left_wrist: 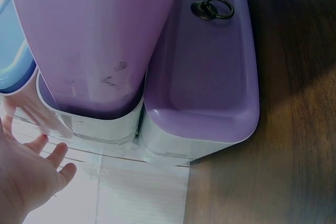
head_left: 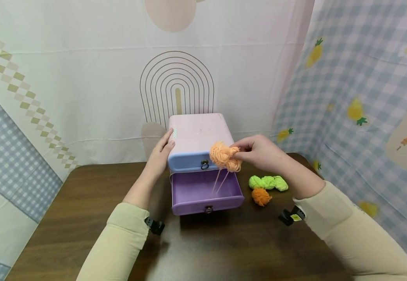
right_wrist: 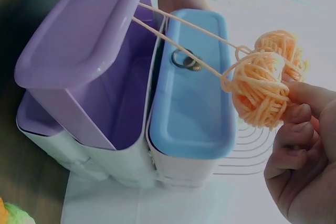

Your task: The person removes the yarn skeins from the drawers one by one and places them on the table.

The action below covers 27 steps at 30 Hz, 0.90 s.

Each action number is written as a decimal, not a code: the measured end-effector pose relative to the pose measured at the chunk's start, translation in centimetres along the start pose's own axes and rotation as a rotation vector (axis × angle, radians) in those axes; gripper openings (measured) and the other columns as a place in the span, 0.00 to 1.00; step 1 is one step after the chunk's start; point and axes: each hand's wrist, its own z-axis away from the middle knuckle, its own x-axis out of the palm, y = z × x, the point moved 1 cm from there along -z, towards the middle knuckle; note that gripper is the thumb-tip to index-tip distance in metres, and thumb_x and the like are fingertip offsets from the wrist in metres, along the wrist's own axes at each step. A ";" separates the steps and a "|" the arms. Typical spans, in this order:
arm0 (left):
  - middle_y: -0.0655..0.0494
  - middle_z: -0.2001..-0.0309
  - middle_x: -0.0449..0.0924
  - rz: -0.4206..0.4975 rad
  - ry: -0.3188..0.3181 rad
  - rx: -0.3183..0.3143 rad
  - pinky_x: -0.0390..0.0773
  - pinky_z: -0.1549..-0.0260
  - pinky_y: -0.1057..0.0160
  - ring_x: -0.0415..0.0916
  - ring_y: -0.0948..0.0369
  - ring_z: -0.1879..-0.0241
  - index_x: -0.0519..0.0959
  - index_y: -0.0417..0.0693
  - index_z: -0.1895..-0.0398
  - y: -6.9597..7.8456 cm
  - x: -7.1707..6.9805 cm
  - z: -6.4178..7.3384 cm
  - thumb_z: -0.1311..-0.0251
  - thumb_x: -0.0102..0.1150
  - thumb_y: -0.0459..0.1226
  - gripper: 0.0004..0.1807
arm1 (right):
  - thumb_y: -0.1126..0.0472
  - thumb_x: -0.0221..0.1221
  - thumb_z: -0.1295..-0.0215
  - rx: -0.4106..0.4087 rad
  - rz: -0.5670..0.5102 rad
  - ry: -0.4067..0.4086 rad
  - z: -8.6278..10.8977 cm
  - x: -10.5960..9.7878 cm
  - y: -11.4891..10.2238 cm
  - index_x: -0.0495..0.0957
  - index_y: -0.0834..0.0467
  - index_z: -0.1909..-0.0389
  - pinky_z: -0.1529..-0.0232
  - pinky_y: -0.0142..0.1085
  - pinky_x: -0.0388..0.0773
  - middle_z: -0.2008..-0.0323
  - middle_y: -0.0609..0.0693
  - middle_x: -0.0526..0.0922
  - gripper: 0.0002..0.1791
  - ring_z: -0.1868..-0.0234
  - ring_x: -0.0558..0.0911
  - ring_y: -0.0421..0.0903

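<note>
My right hand (head_left: 261,153) pinches a peach yarn skein (head_left: 223,155) between thumb and fingers, in front of the blue top drawer (head_left: 185,162). Two loose strands of it dangle toward the pulled-out purple drawer (head_left: 207,208). In the right wrist view, the skein (right_wrist: 261,88) is bunched in two lumps beside the blue front. My left hand (head_left: 159,156) rests along the left side of the small drawer cabinet (head_left: 199,130), fingers extended near its pink top. The left wrist view has that hand (left_wrist: 34,174) with fingers spread beside the cabinet's pale side.
Right of the cabinet, a green yarn skein (head_left: 268,182) and an orange yarn ball (head_left: 261,197) lie on the dark wooden table (head_left: 224,249). Another purple drawer (left_wrist: 210,72) is closed below the pulled-out one. Patterned cloth (head_left: 252,78) hangs behind the table.
</note>
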 end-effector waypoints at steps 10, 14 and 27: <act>0.55 0.28 0.48 -0.012 -0.002 -0.014 0.48 0.35 0.47 0.45 0.54 0.30 0.53 0.58 0.29 0.2 -0.1 0.1 0.31 0.40 0.47 0.28 | 0.52 0.60 0.40 0.010 0.018 0.066 0.4 -1.3 0.5 0.82 0.48 0.57 0.79 0.34 0.67 0.76 0.51 0.79 0.11 0.78 0.69 0.45; 0.54 0.28 0.47 -0.007 -0.011 -0.012 0.47 0.35 0.47 0.44 0.53 0.30 0.53 0.58 0.28 0.2 -0.1 0.0 0.31 0.39 0.47 0.28 | 0.52 0.61 0.40 0.007 0.011 0.097 0.7 -1.7 0.9 0.82 0.49 0.57 0.80 0.33 0.65 0.78 0.49 0.78 0.12 0.78 0.68 0.44; 0.54 0.28 0.48 0.012 -0.005 -0.013 0.47 0.34 0.49 0.45 0.54 0.30 0.53 0.58 0.29 0.1 0.0 -0.1 0.31 0.40 0.46 0.28 | 0.55 0.60 0.39 -0.053 -0.141 0.067 1.8 -1.5 3.8 0.81 0.55 0.55 0.66 0.35 0.75 0.63 0.51 0.77 0.13 0.63 0.74 0.46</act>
